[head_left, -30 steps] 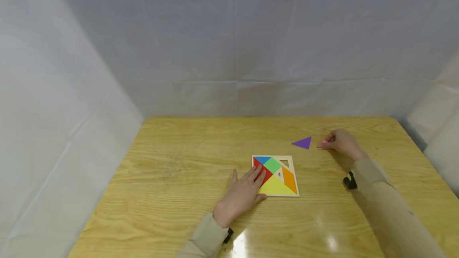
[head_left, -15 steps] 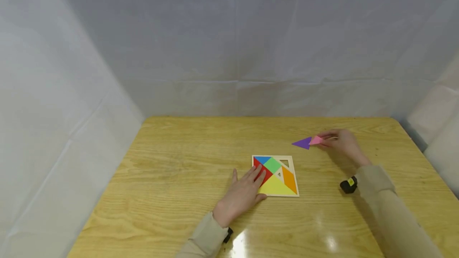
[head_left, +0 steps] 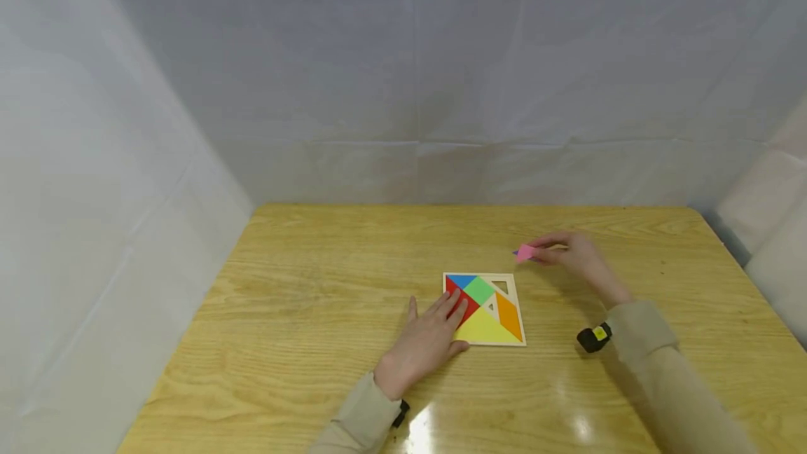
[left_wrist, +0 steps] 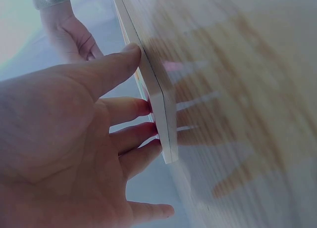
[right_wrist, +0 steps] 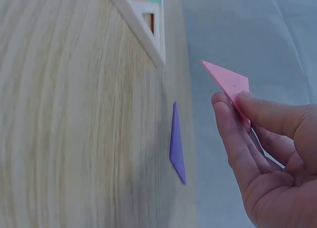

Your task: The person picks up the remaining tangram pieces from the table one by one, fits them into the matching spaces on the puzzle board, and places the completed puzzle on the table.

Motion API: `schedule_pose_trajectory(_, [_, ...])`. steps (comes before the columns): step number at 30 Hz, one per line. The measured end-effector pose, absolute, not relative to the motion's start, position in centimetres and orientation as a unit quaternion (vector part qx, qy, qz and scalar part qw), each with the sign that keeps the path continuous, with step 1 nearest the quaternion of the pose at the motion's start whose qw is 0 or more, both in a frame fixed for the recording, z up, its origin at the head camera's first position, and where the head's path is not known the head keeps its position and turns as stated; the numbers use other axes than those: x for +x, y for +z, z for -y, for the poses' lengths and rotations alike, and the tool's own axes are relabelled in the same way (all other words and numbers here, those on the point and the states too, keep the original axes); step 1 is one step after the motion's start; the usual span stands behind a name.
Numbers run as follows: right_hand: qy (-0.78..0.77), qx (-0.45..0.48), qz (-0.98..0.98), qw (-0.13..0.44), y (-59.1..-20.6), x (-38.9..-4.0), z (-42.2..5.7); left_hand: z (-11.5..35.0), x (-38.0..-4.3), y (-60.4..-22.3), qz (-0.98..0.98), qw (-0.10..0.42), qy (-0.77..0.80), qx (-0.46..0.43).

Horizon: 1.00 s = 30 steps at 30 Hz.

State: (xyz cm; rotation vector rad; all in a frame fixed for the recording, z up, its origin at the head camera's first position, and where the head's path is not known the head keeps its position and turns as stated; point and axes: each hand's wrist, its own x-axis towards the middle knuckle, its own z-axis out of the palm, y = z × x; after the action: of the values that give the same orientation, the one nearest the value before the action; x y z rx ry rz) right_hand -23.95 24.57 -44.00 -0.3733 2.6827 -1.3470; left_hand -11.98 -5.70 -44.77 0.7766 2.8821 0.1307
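Observation:
A square wooden tangram board (head_left: 519, 300) lies on the table with red, blue, green, yellow and orange pieces set in it. Two recesses show bare wood, one at its upper right and a small one near the middle. My left hand (head_left: 424, 345) rests on the board's left side, its straight fingers over the red piece (head_left: 468, 305) and the thumb at the near edge. Between thumb and fingers, my right hand (head_left: 576, 254) pinches a pink triangle piece (right_wrist: 230, 82), raised above the table. Below it a purple triangle piece (right_wrist: 177, 146) lies flat, mostly covered in the head view.
The wooden table (head_left: 302, 314) reaches back to a grey-white cloth (head_left: 403, 90) hung behind it. More cloth hangs at the left and right sides. A black wrist camera (head_left: 594, 337) sits under the right sleeve.
My right hand has lifted the pink triangle and carried it left, over the purple triangle and closer to the board. The left hand and the board have stayed put.

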Motion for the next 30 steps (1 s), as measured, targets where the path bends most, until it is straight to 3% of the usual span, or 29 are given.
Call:
schedule_pose_trajectory(17, [-0.421, -0.228, -0.871, 0.111, -44.3, -22.3, -20.1, 5.7, -12.0, -44.7, -0.962, 0.081, 0.045, 0.255])
schedule_pose_trajectory(30, [-0.285, -0.289, -0.909, 0.100, -44.0, -21.5, -17.3, 5.6, -12.1, -44.7, -0.962, 0.075, 0.037, 0.259])
